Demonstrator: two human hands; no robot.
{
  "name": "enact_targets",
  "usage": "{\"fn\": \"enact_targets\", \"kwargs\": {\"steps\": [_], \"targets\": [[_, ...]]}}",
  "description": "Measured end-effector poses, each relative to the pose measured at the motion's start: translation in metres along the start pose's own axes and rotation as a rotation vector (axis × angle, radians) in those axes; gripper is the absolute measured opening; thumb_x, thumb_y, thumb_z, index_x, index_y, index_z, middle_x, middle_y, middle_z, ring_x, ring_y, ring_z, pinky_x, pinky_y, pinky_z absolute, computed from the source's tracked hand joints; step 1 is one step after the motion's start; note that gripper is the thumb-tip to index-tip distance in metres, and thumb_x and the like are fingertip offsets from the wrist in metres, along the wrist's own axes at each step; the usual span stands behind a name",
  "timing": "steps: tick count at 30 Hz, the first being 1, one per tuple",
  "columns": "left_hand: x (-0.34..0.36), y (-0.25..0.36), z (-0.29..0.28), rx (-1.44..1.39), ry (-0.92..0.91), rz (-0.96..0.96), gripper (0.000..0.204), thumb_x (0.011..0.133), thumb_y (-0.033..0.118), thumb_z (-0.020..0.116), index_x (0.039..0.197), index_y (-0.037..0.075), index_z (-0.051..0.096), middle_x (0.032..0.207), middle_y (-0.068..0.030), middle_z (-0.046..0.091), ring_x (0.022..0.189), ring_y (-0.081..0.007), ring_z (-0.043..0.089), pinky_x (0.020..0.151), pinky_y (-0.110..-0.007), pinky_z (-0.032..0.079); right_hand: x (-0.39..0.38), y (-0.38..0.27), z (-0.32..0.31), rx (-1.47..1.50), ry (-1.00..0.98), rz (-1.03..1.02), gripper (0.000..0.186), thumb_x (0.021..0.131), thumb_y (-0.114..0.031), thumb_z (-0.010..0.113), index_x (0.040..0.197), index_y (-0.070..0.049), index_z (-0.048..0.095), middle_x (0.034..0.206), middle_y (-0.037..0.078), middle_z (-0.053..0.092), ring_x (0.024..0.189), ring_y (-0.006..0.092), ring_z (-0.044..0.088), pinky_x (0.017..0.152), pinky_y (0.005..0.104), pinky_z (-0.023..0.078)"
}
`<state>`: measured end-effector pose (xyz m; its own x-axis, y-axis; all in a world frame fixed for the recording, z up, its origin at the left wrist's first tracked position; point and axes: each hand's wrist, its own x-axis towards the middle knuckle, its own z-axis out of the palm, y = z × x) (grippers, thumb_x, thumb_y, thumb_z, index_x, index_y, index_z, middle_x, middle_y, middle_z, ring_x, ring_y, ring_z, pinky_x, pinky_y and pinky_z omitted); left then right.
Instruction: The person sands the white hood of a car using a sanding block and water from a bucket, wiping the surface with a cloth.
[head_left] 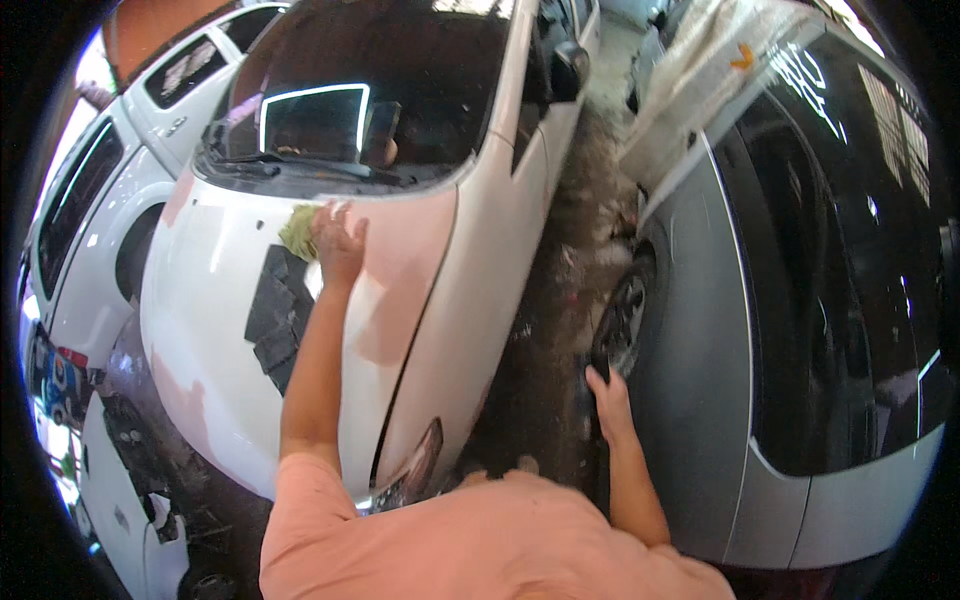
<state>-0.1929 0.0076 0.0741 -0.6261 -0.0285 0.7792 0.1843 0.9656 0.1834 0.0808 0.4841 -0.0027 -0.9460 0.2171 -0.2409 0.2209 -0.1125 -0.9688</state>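
My left hand (338, 243) grips a yellow-green cloth (297, 231) on the white car's hood (205, 300), near the base of the windscreen. Several dark grey sheets (274, 300), looking like abrasive paper, lie overlapping just below the cloth, partly behind my forearm. Pink filler patches (404, 265) cover part of the hood's right side and spots at its left. My right hand (611, 395) hangs low between the cars with its fingers round a dark object (596, 363), too indistinct to name.
A grey vehicle (694, 410) with dark windows stands close on my right, beyond a narrow wet floor strip (545, 330). Another white car (85, 300) is at the left, with a loose white panel (120, 510) at lower left. Pale plastic sheeting (690, 80) hangs at the back right.
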Motion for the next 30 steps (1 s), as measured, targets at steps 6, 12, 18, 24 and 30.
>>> {"fn": "enact_targets", "kwargs": {"steps": [6, 12, 18, 24, 30], "targets": [[-0.192, 0.218, -0.061, -0.878, -0.520, -0.241, 0.041, 0.094, 0.024, 0.079, 0.129, 0.005, 0.069, 0.114, -0.0096, 0.070, 0.099, -0.0209, 0.065, 0.086, -0.033, 0.053, 0.030, -0.001, 0.031, 0.582, -0.145, 0.106, 0.046, 0.107, -0.026, 0.067, 0.146, -0.003, 0.055, 0.136, 0.008, 0.064, 0.122, 0.0241, 0.062, 0.105, 0.0435, 0.051], [-0.230, 0.282, -0.088, -0.919, -0.705, -0.467, 0.062, 0.091, 0.031, 0.086, 0.139, 0.001, 0.062, 0.126, -0.0166, 0.068, 0.113, -0.0272, 0.069, 0.099, -0.039, 0.056, 0.010, 0.011, 0.053, 0.660, -0.198, 0.067, 0.047, 0.105, -0.025, 0.071, 0.143, -0.003, 0.055, 0.133, 0.006, 0.064, 0.121, 0.0196, 0.060, 0.105, 0.0365, 0.048], [-0.254, 0.276, -0.073, -1.012, -0.752, -0.608, 0.067, 0.086, 0.024, 0.087, 0.139, -0.005, 0.058, 0.125, -0.0179, 0.068, 0.111, -0.0262, 0.070, 0.095, -0.038, 0.057, -0.006, 0.041, 0.064, 0.329, -0.230, -0.026, 0.054, 0.103, -0.022, 0.073, 0.146, 0.003, 0.051, 0.134, 0.009, 0.061, 0.121, 0.0144, 0.057, 0.105, 0.0333, 0.046], [-0.263, 0.264, -0.077, -1.255, -0.757, -1.087, 0.066, 0.088, 0.020, 0.084, 0.143, 0.001, 0.052, 0.121, -0.0059, 0.063, 0.107, -0.0192, 0.065, 0.092, -0.036, 0.056, -0.017, 0.039, 0.040, -0.065, -0.170, -0.127, 0.081, 0.099, -0.028, 0.077, 0.159, 0.004, 0.035, 0.153, 0.020, 0.052, 0.134, 0.0264, 0.056, 0.112, 0.0384, 0.047], [-0.254, 0.272, -0.075, -1.618, -0.659, -1.267, 0.056, 0.095, 0.013, 0.076, 0.143, 0.008, 0.048, 0.130, -0.0045, 0.056, 0.118, -0.0168, 0.058, 0.093, -0.038, 0.053, -0.038, 0.044, 0.014, -0.187, -0.347, 0.000, 0.091, 0.094, -0.026, 0.083, 0.160, 0.007, 0.030, 0.150, 0.023, 0.054, 0.128, 0.0303, 0.063, 0.105, 0.0405, 0.054]]}}
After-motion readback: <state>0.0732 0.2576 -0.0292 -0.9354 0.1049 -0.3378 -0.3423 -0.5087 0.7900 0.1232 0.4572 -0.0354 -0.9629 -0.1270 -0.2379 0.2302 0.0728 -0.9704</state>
